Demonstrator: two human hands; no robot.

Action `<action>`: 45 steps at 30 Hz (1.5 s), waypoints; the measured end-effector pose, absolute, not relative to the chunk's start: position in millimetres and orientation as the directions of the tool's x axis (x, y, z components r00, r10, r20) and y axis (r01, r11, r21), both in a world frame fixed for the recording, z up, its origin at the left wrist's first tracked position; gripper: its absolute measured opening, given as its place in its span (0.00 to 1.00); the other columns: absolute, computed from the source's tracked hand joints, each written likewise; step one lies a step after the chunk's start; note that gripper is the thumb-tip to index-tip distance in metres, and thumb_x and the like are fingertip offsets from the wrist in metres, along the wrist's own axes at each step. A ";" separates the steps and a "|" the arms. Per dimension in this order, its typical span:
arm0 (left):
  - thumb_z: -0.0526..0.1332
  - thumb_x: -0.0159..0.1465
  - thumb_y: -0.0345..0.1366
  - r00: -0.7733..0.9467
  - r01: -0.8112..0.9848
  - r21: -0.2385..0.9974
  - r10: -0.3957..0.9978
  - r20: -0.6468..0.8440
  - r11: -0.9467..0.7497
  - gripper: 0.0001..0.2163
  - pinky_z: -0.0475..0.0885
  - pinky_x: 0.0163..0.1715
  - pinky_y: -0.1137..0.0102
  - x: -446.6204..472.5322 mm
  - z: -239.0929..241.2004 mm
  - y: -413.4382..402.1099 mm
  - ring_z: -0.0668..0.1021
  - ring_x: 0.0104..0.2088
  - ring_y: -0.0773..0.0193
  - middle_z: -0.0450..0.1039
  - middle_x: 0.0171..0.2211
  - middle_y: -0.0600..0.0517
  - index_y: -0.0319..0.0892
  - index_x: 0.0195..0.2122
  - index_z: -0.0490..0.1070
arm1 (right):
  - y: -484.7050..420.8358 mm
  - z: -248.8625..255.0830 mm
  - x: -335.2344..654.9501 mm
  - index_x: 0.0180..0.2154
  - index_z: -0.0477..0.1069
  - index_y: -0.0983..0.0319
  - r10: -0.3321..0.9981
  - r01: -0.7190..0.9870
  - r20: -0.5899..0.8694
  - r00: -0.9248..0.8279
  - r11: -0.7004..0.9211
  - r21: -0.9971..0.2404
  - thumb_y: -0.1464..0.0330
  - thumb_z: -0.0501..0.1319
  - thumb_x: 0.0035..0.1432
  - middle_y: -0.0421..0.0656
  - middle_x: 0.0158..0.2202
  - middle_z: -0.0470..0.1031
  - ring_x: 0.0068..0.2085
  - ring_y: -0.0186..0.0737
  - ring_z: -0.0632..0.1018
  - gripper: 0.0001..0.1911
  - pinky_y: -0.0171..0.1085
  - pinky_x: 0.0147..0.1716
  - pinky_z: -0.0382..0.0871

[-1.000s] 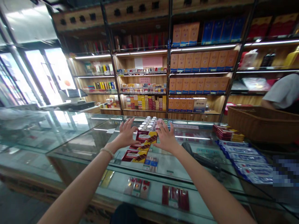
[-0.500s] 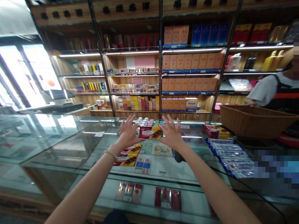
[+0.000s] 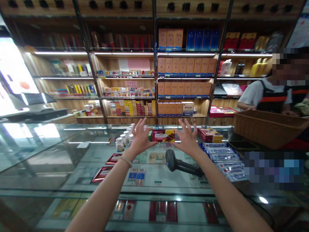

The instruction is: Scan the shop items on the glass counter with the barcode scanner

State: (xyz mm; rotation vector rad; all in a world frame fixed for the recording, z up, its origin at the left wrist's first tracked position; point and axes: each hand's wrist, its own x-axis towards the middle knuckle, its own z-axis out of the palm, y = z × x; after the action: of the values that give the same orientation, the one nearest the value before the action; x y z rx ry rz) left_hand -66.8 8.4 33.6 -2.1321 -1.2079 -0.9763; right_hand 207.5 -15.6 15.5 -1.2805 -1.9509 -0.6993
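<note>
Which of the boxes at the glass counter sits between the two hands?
The red-and-yellow box, framed by the left hand and right hand. The red stack and blue-and-white packs lie farther right, beyond the right hand.

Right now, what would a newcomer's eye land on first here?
The left hand and right hand, fingers spread, flank a red-and-yellow rectangular box at the back of the glass display counter. Just below lies a black handheld barcode scanner on the glass. At right, a person in a grey shirt stands behind a brown woven basket; rows of orange cartons fill the shelves beyond.
</note>
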 end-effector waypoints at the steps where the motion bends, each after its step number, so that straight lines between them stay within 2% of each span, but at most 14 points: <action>1: 0.76 0.47 0.54 0.349 0.870 -0.065 0.517 0.782 -0.489 0.33 0.42 0.70 0.40 -62.7 32.6 10.2 0.52 0.73 0.36 0.48 0.73 0.35 0.45 0.51 0.73 | -14.9 14.6 211.3 0.59 0.72 0.56 0.555 0.929 0.786 -0.273 0.363 0.066 0.51 0.69 0.55 0.53 0.74 0.51 0.74 0.62 0.48 0.32 0.68 0.68 0.32; 10: 0.74 0.49 0.58 0.347 0.860 -0.045 0.518 0.782 -0.508 0.34 0.41 0.70 0.39 -38.9 23.4 24.5 0.51 0.73 0.35 0.47 0.73 0.34 0.44 0.53 0.74 | -6.3 9.3 236.8 0.60 0.71 0.56 0.548 0.933 0.788 -0.280 0.350 0.087 0.51 0.69 0.55 0.52 0.74 0.50 0.73 0.61 0.48 0.34 0.67 0.68 0.31; 16: 0.74 0.51 0.56 0.341 0.859 -0.038 0.515 0.787 -0.511 0.33 0.43 0.69 0.38 -30.4 11.7 28.1 0.49 0.74 0.35 0.46 0.74 0.34 0.45 0.54 0.73 | -5.9 3.2 245.1 0.61 0.71 0.56 0.554 0.936 0.791 -0.261 0.346 0.066 0.52 0.69 0.55 0.52 0.74 0.49 0.73 0.64 0.49 0.34 0.68 0.68 0.35; 31: 0.74 0.52 0.54 0.348 0.861 -0.044 0.525 0.777 -0.507 0.33 0.43 0.69 0.39 -24.9 9.5 22.1 0.53 0.73 0.36 0.49 0.73 0.36 0.47 0.56 0.72 | -7.1 -6.1 247.7 0.59 0.71 0.55 0.560 0.927 0.797 -0.226 0.374 0.000 0.53 0.70 0.54 0.53 0.74 0.51 0.73 0.62 0.50 0.33 0.66 0.67 0.39; 45: 0.70 0.57 0.57 0.371 0.860 -0.083 0.505 0.780 -0.504 0.33 0.39 0.70 0.40 -23.4 10.0 21.5 0.52 0.73 0.37 0.49 0.73 0.35 0.47 0.60 0.70 | -16.2 3.6 246.4 0.56 0.71 0.60 0.482 0.918 0.829 -0.281 0.387 0.087 0.54 0.67 0.54 0.55 0.73 0.54 0.72 0.61 0.53 0.30 0.63 0.69 0.34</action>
State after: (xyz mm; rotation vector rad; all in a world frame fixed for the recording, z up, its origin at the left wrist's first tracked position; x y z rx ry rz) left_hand -23.4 21.5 10.0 -2.1524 -1.1770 -0.9753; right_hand 246.4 -16.2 3.6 -1.2048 -1.9095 -0.7505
